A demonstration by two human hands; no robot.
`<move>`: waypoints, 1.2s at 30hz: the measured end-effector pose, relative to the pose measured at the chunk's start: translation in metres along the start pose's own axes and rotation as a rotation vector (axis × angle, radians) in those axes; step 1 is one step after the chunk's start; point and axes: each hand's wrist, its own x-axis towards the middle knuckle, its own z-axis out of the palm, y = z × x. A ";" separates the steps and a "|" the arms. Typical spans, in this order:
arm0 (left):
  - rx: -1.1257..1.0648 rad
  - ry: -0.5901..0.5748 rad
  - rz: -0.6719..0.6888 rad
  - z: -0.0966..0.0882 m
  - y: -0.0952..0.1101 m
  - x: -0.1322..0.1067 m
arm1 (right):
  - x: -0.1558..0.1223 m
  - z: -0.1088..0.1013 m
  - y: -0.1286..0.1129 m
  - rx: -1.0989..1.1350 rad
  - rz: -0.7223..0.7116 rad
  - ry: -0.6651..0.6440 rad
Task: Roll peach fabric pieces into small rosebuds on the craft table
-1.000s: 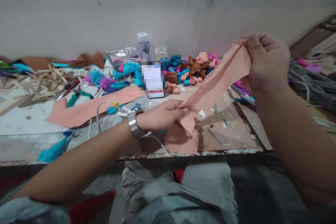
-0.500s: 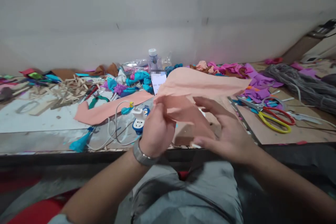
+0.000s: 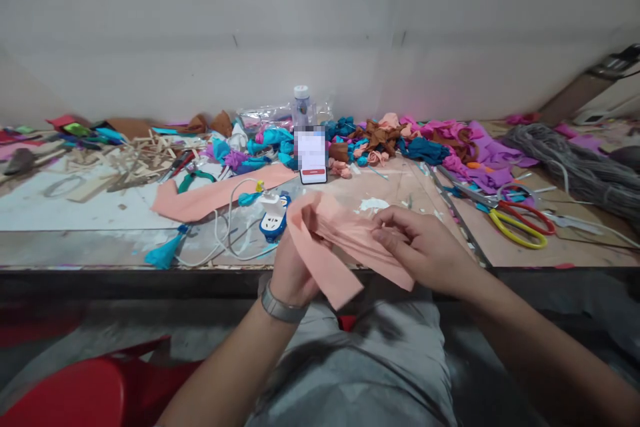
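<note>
At the table's front edge (image 3: 113, 259), your left hand (image 3: 291, 270) and right hand (image 3: 429, 248) grip the peach strip (image 3: 327, 265): folds formed, ends loose.

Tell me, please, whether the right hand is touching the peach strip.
Touching: the head view shows the right hand pinching the peach strip at its pleated part, with no gap between them.

I can read no words or numbers; the phone screen (image 3: 314, 159) toward the back edge of the table (image 3: 100, 248) is blurred.

table (image 3: 110, 247) with scissors (image 3: 494, 202), grey cord (image 3: 583, 170)
</note>
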 end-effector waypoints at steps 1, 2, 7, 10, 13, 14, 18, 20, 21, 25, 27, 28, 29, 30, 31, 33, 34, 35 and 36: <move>-0.005 0.017 0.018 -0.003 0.002 0.001 | -0.001 -0.001 -0.001 -0.021 -0.008 -0.020; -0.017 0.066 0.059 -0.007 0.005 0.003 | -0.001 -0.002 -0.002 -0.037 -0.010 -0.036; -0.062 0.335 0.248 -0.030 0.022 0.006 | -0.003 -0.013 0.005 -0.122 0.033 -0.073; -0.001 0.446 0.325 -0.048 0.033 0.003 | -0.001 -0.023 0.011 -0.145 0.075 -0.091; 0.138 0.376 0.299 -0.065 0.042 -0.004 | 0.004 -0.035 0.017 -0.240 0.147 -0.161; 0.192 0.367 0.307 -0.071 0.045 -0.007 | 0.006 -0.039 0.019 -0.275 0.160 -0.188; 0.399 0.312 0.313 -0.089 0.055 -0.015 | 0.015 -0.055 0.036 -0.281 0.180 -0.245; 0.462 0.317 0.291 -0.098 0.059 -0.017 | 0.018 -0.063 0.047 -0.232 0.210 -0.279; 0.481 0.320 0.294 -0.101 0.061 -0.018 | 0.020 -0.067 0.053 -0.208 0.227 -0.270; 0.492 0.315 0.334 -0.116 0.070 -0.019 | 0.024 -0.085 0.076 -0.139 0.275 -0.313; 0.485 0.306 0.345 -0.122 0.075 -0.019 | 0.025 -0.091 0.085 -0.119 0.280 -0.278; 0.485 0.295 0.338 -0.124 0.078 -0.019 | 0.025 -0.093 0.090 -0.110 0.283 -0.256; 0.485 0.284 0.328 -0.126 0.080 -0.019 | 0.025 -0.094 0.094 -0.096 0.287 -0.233; 0.491 0.276 0.320 -0.127 0.081 -0.020 | 0.025 -0.095 0.098 -0.068 0.291 -0.203; 0.500 0.270 0.319 -0.127 0.083 -0.020 | 0.024 -0.095 0.102 -0.024 0.300 -0.165; 0.535 0.269 0.340 -0.128 0.084 -0.021 | 0.022 -0.094 0.109 0.125 0.335 -0.090; 0.557 0.268 0.358 -0.128 0.085 -0.021 | 0.021 -0.094 0.112 0.215 0.363 -0.062; 0.578 0.268 0.379 -0.129 0.085 -0.021 | 0.020 -0.093 0.115 0.301 0.384 -0.053; 0.594 0.269 0.397 -0.130 0.085 -0.021 | 0.019 -0.093 0.118 0.358 0.393 -0.031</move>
